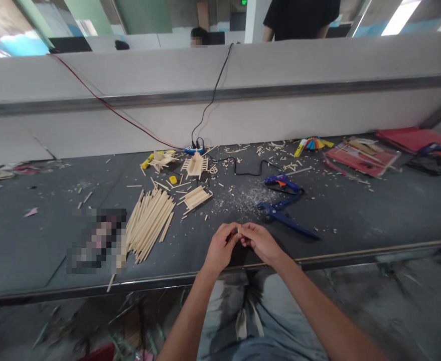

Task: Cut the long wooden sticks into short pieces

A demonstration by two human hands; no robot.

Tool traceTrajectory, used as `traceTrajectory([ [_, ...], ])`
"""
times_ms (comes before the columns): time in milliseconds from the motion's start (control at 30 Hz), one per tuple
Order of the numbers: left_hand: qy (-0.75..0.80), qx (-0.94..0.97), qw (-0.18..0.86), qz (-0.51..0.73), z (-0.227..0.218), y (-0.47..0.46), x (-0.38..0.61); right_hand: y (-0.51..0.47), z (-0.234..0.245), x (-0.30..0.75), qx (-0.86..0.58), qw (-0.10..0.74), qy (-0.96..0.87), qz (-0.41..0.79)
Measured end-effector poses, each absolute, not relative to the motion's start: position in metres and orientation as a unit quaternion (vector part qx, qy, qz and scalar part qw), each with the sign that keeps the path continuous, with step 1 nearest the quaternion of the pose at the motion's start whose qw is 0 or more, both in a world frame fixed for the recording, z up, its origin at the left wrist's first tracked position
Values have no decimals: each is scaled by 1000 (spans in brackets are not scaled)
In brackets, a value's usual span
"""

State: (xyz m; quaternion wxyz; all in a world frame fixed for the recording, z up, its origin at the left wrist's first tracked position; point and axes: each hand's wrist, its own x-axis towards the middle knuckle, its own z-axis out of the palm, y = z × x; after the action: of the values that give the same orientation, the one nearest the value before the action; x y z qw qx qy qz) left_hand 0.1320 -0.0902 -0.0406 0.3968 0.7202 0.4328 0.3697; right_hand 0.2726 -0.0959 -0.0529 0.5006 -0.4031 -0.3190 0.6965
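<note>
My left hand [223,245] and my right hand [260,242] meet fingertip to fingertip above the table's front edge. Pinched between them is a short piece of wooden stick [239,230], mostly covered by the fingers. Just beyond my right hand lie blue pipe cutters [286,219], with a blue glue gun [282,183] behind them. A flat wooden stick panel [196,198] rests ahead of my left hand. Farther back stands a small wooden cart model [195,166], beside another little stick model [162,160]. To the left, a pile of wooden sticks [150,225] is spread out.
A blue power strip [194,149] with cables sits against the white partition [130,125]. Sawdust and stick scraps [243,199] litter the dark table [190,260]. Red folders [369,158] lie at right, a blurred-out object [98,240] at left. People are beyond the partition.
</note>
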Motion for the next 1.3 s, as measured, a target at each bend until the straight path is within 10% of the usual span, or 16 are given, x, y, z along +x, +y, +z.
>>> traceTrajectory([
  [1300,436,711,410,369,-44,-89,130,-95,-58,270,-407,498,-347,682],
])
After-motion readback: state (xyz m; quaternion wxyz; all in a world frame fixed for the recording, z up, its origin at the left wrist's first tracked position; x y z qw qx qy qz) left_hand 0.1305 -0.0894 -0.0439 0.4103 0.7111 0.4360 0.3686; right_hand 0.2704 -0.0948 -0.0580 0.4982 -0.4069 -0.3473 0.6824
